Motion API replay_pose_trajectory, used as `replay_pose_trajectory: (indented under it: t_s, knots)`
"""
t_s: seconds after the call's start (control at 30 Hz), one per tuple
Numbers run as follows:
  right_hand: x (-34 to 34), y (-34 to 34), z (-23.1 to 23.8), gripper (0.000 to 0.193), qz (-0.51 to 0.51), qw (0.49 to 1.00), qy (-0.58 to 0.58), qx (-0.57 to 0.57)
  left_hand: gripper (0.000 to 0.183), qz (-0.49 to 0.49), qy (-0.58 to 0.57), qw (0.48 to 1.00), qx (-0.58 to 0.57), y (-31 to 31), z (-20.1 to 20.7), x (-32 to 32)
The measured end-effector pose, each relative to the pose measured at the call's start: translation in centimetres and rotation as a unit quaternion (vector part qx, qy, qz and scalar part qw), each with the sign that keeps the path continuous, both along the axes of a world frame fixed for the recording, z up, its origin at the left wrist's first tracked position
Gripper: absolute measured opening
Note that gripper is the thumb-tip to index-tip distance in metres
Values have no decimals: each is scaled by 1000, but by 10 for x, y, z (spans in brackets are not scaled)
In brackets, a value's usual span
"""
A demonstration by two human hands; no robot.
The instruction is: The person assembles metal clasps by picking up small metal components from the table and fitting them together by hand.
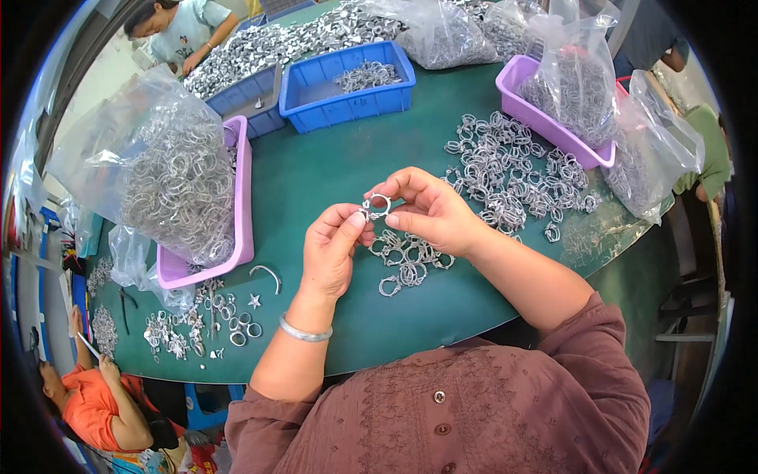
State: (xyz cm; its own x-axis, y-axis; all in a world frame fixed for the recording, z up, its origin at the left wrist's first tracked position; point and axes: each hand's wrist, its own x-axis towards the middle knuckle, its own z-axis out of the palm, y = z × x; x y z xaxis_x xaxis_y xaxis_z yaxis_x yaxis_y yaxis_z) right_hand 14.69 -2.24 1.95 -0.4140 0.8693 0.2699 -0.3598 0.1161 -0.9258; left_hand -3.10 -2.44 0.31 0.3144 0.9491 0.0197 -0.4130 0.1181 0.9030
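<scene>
Both hands meet above the green table (332,182): the left hand (330,251) and the right hand (426,209) pinch one small metal clamp ring (377,206) between thumbs and fingertips, held up just over a little heap of the same rings (404,261). The ring is a thin silvery band bent into a circle, with a small lug at one side; finer detail is too small to tell. A plain silver bangle (304,332) circles the left wrist.

Two purple trays stand on the table, one at the left (243,197) and one at the right (521,99), each carrying a clear plastic bag stuffed with shiny rings. Two blue bins sit at the far edge; the nearer one (347,99) holds a small handful of rings. A wide loose spread of rings (513,170) lies just right of the hands, too many to count. Near the left front edge lie scattered small metal parts (197,324), among them one star-shaped piece (254,300) and one curved strip (267,272)
</scene>
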Motion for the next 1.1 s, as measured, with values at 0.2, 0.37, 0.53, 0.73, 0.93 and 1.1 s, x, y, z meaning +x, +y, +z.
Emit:
replay_pose_trajectory:
  t_s: [0.2,0.37,0.53,0.73,0.93,1.1]
  knots:
    - [1,-5,-2,18,-55,997,-28,-42,11,1,-7,1000,5,-1,2,2]
    - [0,-9,-3,18,-48,998,-4,-32,12,-6,6,1000,19,-2,1,2]
    - [-1,-10,-2,15,-73,997,-24,-30,14,-6,2,1000,-5,-1,0,1]
    - [-1,-12,0,12,-90,995,-34,-23,16,-20,-13,999,-24,1,-2,-2]
    - [0,-11,-2,13,-94,994,-53,1,15,-19,-19,999,-18,2,-3,-2]
    - [1,-11,-3,12,-93,993,-70,0,14,-7,-13,1000,-5,0,-1,-1]
